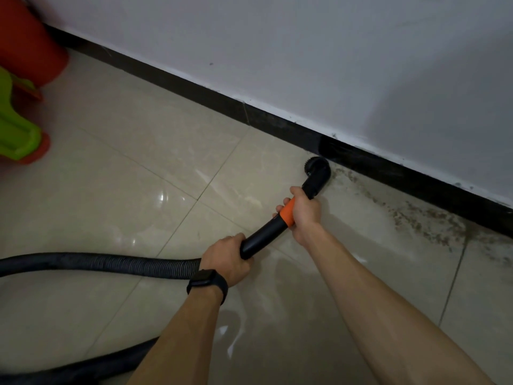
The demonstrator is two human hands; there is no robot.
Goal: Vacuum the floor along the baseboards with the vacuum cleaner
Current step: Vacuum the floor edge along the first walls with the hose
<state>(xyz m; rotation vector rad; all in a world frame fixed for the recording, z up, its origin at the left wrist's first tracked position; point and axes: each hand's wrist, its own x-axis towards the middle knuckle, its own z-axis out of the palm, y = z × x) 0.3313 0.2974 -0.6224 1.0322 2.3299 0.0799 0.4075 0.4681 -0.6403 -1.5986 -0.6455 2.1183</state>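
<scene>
A black vacuum wand (262,236) with an orange collar (288,213) runs diagonally toward the wall. Its round black brush nozzle (317,169) rests on the floor against the black baseboard (277,122). My right hand (304,208) grips the wand at the orange collar, just behind the nozzle. My left hand (227,258), with a black watch on the wrist, holds the wand's rear end where the ribbed black hose (111,263) joins. Brown dirt specks (416,218) lie on the beige tiles along the baseboard to the right of the nozzle.
The hose loops left out of view and returns along the bottom left (83,368). A red plastic container (30,45) and a green plastic object (16,126) stand at the far left near the wall. The white wall (305,56) rises above the baseboard.
</scene>
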